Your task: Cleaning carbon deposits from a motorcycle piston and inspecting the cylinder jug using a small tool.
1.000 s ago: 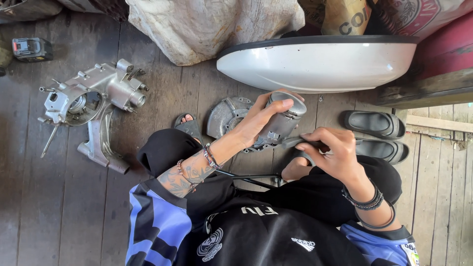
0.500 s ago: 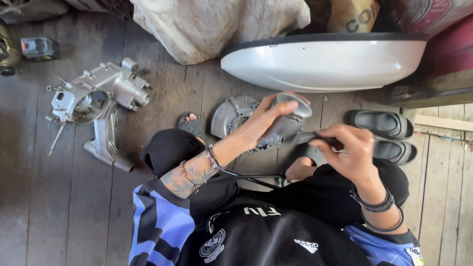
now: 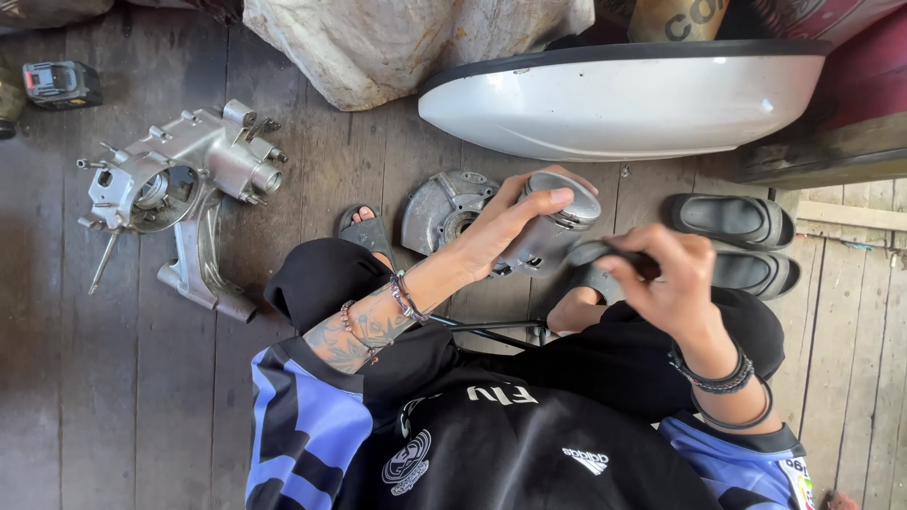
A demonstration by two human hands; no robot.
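The grey metal cylinder part point(image 3: 553, 225) is held above the plank floor point(image 3: 57, 378), near the middle of the view, gripped around its upper end by the left hand point(image 3: 505, 227) with thumb and fingers wrapped on it. The right hand point(image 3: 666, 283) is closed around a dark slim tool point(image 3: 605, 253) (its tip meets the part's side). A round metal cover point(image 3: 444, 210) lies just beside the part. An engine crankcase point(image 3: 179, 194) rests well apart toward the floor's left edge. A white body panel point(image 3: 624, 99) and black sandals point(image 3: 732, 236) lie near the right edge.
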